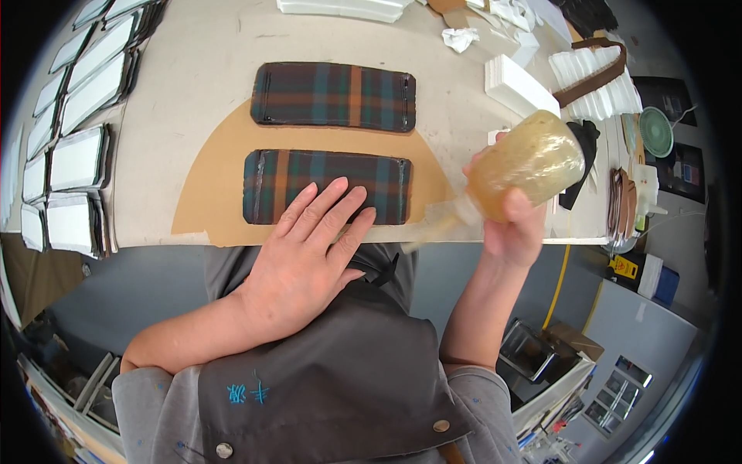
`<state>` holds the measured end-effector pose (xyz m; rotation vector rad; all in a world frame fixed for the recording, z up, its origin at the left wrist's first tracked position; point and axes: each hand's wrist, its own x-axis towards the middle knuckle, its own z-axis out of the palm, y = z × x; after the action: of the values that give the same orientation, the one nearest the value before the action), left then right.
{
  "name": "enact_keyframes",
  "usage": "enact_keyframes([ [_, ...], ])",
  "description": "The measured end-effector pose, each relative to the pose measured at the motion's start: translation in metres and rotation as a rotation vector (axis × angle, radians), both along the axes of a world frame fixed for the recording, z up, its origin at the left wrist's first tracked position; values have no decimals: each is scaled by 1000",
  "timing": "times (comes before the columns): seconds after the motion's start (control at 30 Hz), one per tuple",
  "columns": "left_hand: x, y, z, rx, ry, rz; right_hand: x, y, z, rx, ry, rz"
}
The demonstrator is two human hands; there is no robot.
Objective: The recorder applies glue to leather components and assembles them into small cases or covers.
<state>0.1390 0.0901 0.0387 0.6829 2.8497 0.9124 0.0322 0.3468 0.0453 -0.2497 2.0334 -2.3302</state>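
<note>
Two dark plaid panels lie on the table, the farther one point(305, 93) on or beside a tan half-round sheet point(205, 213), the nearer one point(386, 193) on it. My left hand point(301, 263) is open, fingers stretched out over the nearer panel, their tips resting on it. My right hand point(514, 224) grips a yellowish bottle point(533, 162) with a crinkled, glossy surface, raised and tilted at the right of the panels. A blurred translucent strip or tip shows below the bottle; I cannot make it out clearly.
Stacked white dark-edged pieces point(77, 162) line the table point(178, 46)'s left. White blocks point(514, 81), a brown strap point(599, 77), crumpled paper point(460, 39) and a black item point(572, 185) sit at the right. Beyond are a green round object point(655, 131) and floor-level containers point(525, 352).
</note>
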Motion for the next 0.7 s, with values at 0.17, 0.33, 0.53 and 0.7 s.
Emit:
enact_keyframes([
  [0.17,-3,-45,11,193,197,215,-22,6,25,-737,-204,202],
  [0.33,2,-96,-12,249,276,370,-6,-65,36,-176,9,222],
  [0.53,9,-89,-17,252,229,436,4,-142,22,63,89,352],
  [0.7,9,-89,-19,231,218,457,3,-154,20,126,52,383],
])
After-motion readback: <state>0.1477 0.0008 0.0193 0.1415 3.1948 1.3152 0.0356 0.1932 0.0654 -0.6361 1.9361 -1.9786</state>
